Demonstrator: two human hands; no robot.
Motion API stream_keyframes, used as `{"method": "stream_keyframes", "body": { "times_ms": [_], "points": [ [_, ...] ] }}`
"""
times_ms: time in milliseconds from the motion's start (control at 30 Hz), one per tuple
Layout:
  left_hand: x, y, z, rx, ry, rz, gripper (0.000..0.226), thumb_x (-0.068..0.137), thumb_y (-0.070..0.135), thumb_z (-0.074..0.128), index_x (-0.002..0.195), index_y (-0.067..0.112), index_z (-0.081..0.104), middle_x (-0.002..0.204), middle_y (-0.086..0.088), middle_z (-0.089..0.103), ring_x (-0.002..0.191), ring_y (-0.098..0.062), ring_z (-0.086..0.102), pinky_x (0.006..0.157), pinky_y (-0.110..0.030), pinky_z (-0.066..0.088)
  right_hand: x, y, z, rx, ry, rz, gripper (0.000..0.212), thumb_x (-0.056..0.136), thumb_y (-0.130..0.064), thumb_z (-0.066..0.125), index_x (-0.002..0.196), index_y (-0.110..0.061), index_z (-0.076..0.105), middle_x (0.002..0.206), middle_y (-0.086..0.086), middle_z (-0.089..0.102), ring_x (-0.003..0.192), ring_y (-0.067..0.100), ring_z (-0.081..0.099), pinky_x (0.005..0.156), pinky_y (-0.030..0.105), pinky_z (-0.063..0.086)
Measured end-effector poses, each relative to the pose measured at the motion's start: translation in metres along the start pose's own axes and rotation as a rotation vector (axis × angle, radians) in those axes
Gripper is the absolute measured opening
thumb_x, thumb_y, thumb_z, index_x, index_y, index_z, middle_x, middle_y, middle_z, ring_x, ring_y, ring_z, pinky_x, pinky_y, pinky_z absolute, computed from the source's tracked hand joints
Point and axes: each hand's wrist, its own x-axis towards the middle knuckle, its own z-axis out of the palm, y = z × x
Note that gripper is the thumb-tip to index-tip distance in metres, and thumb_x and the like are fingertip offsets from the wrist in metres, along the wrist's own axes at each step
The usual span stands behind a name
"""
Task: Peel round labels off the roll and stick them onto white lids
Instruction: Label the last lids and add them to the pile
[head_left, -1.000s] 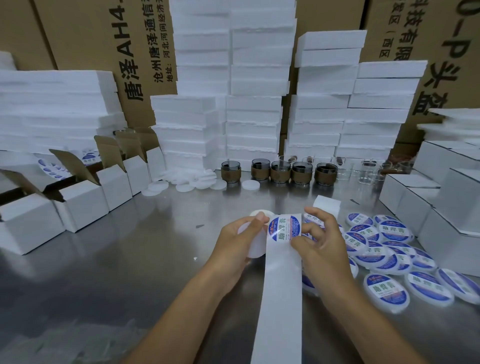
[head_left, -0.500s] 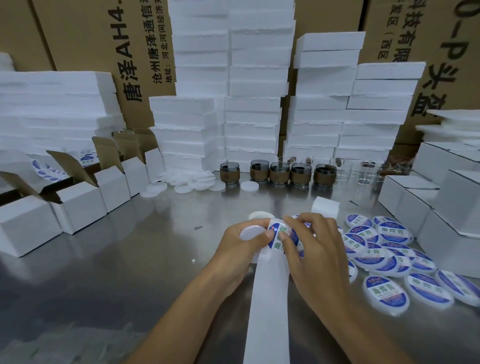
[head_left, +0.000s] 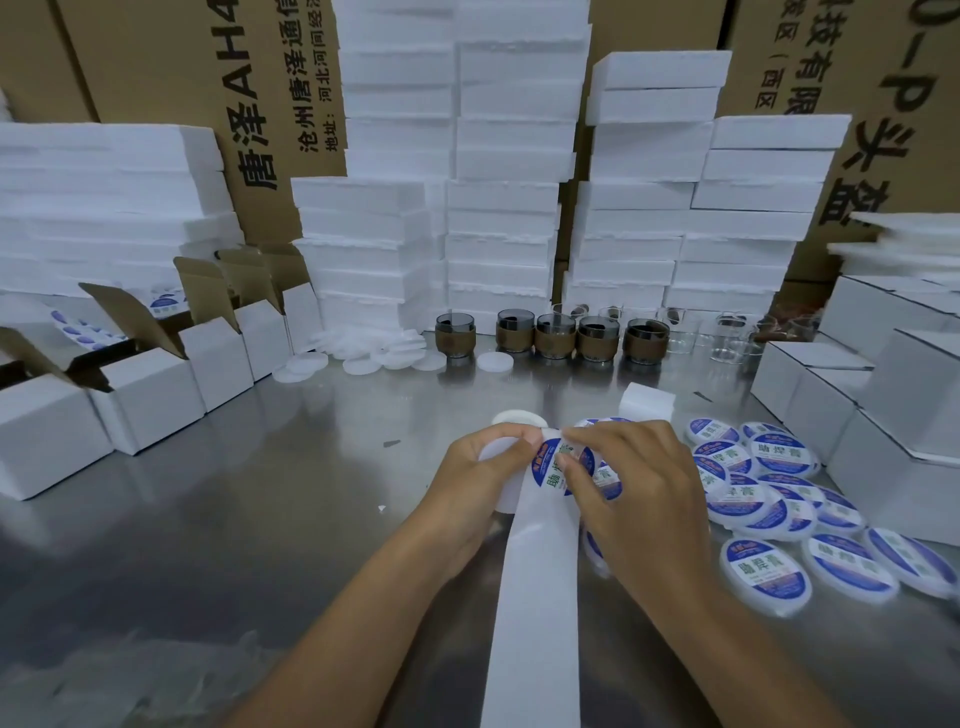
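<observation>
The left hand (head_left: 470, 483) is curling its fingers round a white lid (head_left: 501, 451) at the middle of the steel table (head_left: 260, 519), with the backing strip (head_left: 535, 623) trailing off toward 6 o'clock. The right hand (head_left: 639, 499) is pinching the round label (head_left: 551, 467) at the strip's top end, thumb and forefinger bent close. Labelled lids (head_left: 769, 571) are lying heaped at 3 o'clock of the hands.

Backing strip (head_left: 535, 623) runs off the bottom edge, lower end out of frame. White lid (head_left: 493, 451) mostly covered by left hand (head_left: 467, 483) and strip; only part of its rim shows. Label (head_left: 551, 470) half under right hand (head_left: 639, 493) (thumb hidden). Labelled lids (head_left: 595, 545) behind that hand partly masked; their small print is unreadable. Carton (head_left: 156, 62) lettering cut by top edge. Foam stack (head_left: 904, 239) at far right blurred.
</observation>
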Motion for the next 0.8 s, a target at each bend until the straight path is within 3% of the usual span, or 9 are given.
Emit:
{"method": "stream_keyframes", "body": {
  "times_ms": [267,367,600,667,800],
  "points": [
    [0.003,0.001,-0.001,0.021,0.067,0.030,0.024,0.091,0.016,0.056,0.076,0.019,0.075,0.087,-0.012,0.073,0.081,-0.024,0.068,0.077,-0.038,0.055,0.000,-0.001,0.002,0.007,-0.002,-0.056,0.013,0.070,-0.014,0.077,0.081,-0.009,0.072,0.084,0.010,0.066,0.077,0.026,0.060,0.065,0.036,0.051],
    [0.003,0.001,-0.002,0.026,0.095,0.025,0.023,0.091,0.016,0.056,0.077,0.020,0.074,0.080,-0.007,0.073,0.076,-0.021,0.069,0.069,-0.032,0.056,0.001,-0.003,0.001,0.044,0.008,-0.027,0.009,0.071,-0.010,0.071,0.080,-0.009,0.072,0.081,0.008,0.065,0.076,0.025,0.060,0.064,0.033,0.049],
    [0.000,0.002,0.002,0.127,0.159,0.073,0.017,0.092,0.024,0.057,0.084,0.022,0.073,0.091,-0.010,0.072,0.085,-0.028,0.068,0.077,-0.040,0.056,0.004,-0.007,-0.002,0.173,0.059,0.017,0.011,0.075,-0.010,0.053,0.073,-0.005,0.063,0.073,0.004,0.061,0.070,0.019,0.054,0.062,0.032,0.044],
    [0.000,0.003,0.003,0.163,0.180,0.108,0.020,0.090,0.027,0.059,0.075,0.026,0.072,0.088,-0.004,0.072,0.081,-0.024,0.067,0.073,-0.035,0.057,0.005,-0.009,-0.003,0.254,0.094,0.052,0.017,0.077,-0.013,0.046,0.072,-0.004,0.059,0.072,0.003,0.057,0.070,0.014,0.048,0.062,0.033,0.042],
    [0.000,0.001,0.003,0.218,0.198,0.162,0.029,0.088,0.024,0.060,0.061,0.032,0.069,0.070,0.017,0.067,0.071,-0.009,0.061,0.048,-0.014,0.048,0.007,-0.013,-0.006,0.383,0.168,0.094,0.016,0.076,-0.011,0.043,0.072,-0.001,0.055,0.074,-0.001,0.049,0.069,0.010,0.043,0.063,0.024,0.040]
  ]
}}
